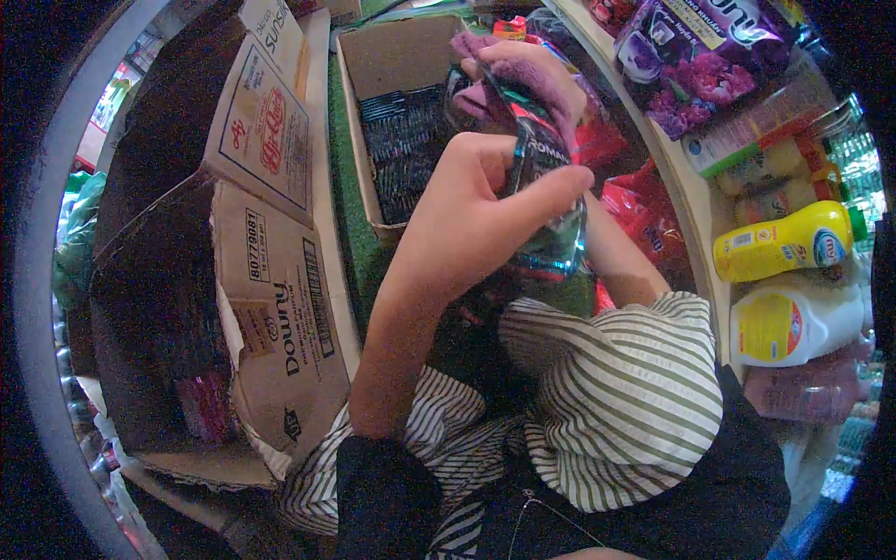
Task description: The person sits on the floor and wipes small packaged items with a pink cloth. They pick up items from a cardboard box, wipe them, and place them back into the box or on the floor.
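My left hand point(471, 210) grips a glossy dark packet point(546, 241) with red and teal edging, thumb across its front. Just behind and above it, my right hand point(546, 79) is closed on a fuzzy purple cloth point(509, 56), which is bunched against the packet's upper part; part of that hand is hidden by packet and cloth. An open cardboard box point(373, 56) holding rows of dark flat packets point(392, 140) lies just left of and behind my hands, on a green surface point(364, 252).
A large cardboard carton point(261, 345) stands open on the left. Along the right, a shelf edge point(681, 233) carries a purple pouch point(691, 65), a yellow bottle point(775, 243) and a white jug point(784, 322). Red plastic packages point(635, 215) lie beside my right arm.
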Action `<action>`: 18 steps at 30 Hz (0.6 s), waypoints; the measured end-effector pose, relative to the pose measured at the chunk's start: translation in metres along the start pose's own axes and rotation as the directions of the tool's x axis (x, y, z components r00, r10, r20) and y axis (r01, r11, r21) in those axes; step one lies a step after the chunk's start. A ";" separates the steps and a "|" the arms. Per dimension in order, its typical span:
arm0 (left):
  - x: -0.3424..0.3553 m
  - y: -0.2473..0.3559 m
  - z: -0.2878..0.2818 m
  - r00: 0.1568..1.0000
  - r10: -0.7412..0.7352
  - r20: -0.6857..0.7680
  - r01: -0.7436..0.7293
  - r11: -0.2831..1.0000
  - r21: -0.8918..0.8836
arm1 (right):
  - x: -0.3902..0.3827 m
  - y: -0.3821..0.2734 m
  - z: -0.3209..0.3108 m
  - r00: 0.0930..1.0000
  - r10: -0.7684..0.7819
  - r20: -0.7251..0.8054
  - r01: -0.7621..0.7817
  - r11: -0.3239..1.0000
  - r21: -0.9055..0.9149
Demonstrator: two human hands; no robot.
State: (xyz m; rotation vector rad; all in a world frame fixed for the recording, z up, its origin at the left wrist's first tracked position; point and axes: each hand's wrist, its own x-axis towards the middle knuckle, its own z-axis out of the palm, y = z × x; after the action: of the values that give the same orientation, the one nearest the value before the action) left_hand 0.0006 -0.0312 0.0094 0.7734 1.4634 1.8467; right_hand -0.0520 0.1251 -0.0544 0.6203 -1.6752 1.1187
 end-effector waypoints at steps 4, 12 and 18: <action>-0.001 0.006 0.009 0.999 -0.023 0.036 0.022 1.000 0.008 | 0.002 0.000 -0.010 0.706 0.697 0.125 -0.622 0.527 0.579; -0.001 0.014 -0.029 0.870 0.301 -0.390 -0.298 0.952 0.071 | -0.011 -0.035 0.000 0.883 0.430 0.189 -0.459 0.875 0.152; -0.018 0.021 -0.074 0.803 0.222 -0.553 -0.331 0.938 -0.104 | -0.011 -0.040 0.001 0.884 0.416 0.215 -0.457 0.866 0.203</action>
State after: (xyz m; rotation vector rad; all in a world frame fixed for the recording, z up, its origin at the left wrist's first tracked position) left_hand -0.0482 -0.0926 0.0138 0.3983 1.5125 2.5439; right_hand -0.0159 0.1049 -0.0490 0.5068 -1.8907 1.6634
